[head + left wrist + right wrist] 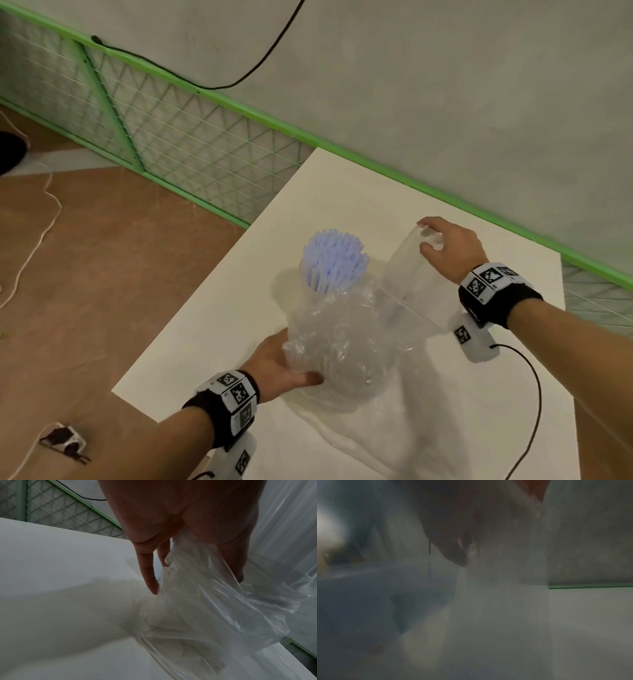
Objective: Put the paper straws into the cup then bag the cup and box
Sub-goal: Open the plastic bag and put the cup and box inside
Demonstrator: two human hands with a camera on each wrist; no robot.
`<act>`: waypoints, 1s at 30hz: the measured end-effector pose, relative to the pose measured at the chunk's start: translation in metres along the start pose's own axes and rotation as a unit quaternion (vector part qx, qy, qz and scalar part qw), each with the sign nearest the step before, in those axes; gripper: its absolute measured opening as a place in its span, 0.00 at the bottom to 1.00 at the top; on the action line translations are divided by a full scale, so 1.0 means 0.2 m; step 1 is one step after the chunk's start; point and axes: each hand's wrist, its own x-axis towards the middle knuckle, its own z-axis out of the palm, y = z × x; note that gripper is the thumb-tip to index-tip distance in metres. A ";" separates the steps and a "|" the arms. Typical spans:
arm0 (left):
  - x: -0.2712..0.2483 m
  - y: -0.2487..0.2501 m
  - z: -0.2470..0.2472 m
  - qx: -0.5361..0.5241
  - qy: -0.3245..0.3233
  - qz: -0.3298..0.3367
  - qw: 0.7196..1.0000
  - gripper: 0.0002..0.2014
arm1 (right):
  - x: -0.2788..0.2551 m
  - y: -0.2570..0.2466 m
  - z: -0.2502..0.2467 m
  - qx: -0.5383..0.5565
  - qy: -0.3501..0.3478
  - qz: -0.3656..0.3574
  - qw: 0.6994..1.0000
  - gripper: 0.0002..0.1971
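Nearest, the left hand [277, 363] grips crumpled clear bag [339, 346] plastic – thumb over the film, fingers beneath. The bag rests on the white tabletop [445, 428], gathered around the cup's lower part; the cup itself is hidden. Blue paper straws [334, 258] stand upright above the film. Farther right, the right hand [448, 246] pinches the clear box [409, 270] at its top edge – the box stands tilted.

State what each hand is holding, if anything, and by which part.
The left hand grips the crumpled plastic bag at its near, bunched side. The right hand holds the same bag's far upper edge, pulling it up.
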 end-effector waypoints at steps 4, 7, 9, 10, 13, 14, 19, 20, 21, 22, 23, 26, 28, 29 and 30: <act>0.01 0.00 0.01 0.010 0.006 -0.005 1.000 0.27 | 0.02 0.03 -0.03 0.018 -0.067 -0.021 0.997 0.27; 0.00 0.00 0.01 0.012 0.012 -0.014 1.000 0.26 | 0.03 0.04 0.01 0.004 -0.060 -0.006 0.998 0.26; 0.00 0.01 0.01 0.006 0.012 -0.015 1.000 0.26 | 0.03 0.04 0.03 0.006 -0.018 -0.006 1.000 0.20; 0.00 0.01 0.01 0.004 0.010 -0.014 1.000 0.26 | 0.03 0.04 0.04 0.011 0.000 -0.012 1.000 0.17; 0.00 0.01 0.01 -0.007 0.013 -0.015 1.000 0.26 | 0.04 0.06 0.01 0.024 -0.010 -0.033 0.999 0.19; 0.00 0.01 0.01 -0.010 0.012 -0.014 1.000 0.26 | 0.04 0.06 -0.01 0.021 -0.037 -0.037 0.998 0.23; 0.00 0.01 0.01 -0.006 0.005 -0.010 1.000 0.27 | -0.04 -0.01 -0.10 -0.108 -0.014 -0.011 0.994 0.32; 0.00 0.01 0.01 -0.004 0.007 -0.011 1.000 0.27 | -0.07 -0.04 -0.11 -0.111 0.042 -0.035 0.992 0.27; 0.00 0.00 0.01 0.000 0.009 -0.013 1.000 0.27 | -0.10 -0.07 -0.12 -0.088 0.076 -0.078 0.990 0.21; 0.00 0.00 0.01 0.005 0.012 -0.012 1.000 0.27 | -0.12 -0.08 -0.11 -0.046 0.064 -0.129 0.988 0.17; 0.00 0.01 0.01 0.008 0.012 -0.012 1.000 0.27 | -0.14 -0.09 -0.10 -0.004 0.006 -0.183 0.983 0.16; 0.00 0.01 0.01 0.015 0.009 -0.006 1.000 0.27 | -0.20 -0.12 -0.02 -0.036 -0.224 -0.244 0.943 0.17; 0.00 0.01 0.01 0.018 0.005 -0.002 1.000 0.28 | -0.21 -0.12 0.05 -0.097 -0.257 -0.254 0.927 0.16; 0.00 0.01 0.01 0.018 0.005 -0.001 1.000 0.29 | -0.21 -0.12 0.06 -0.100 -0.258 -0.247 0.929 0.15; 0.00 0.00 0.01 0.017 0.005 0.001 1.000 0.30 | -0.21 -0.12 0.06 -0.090 -0.254 -0.238 0.933 0.13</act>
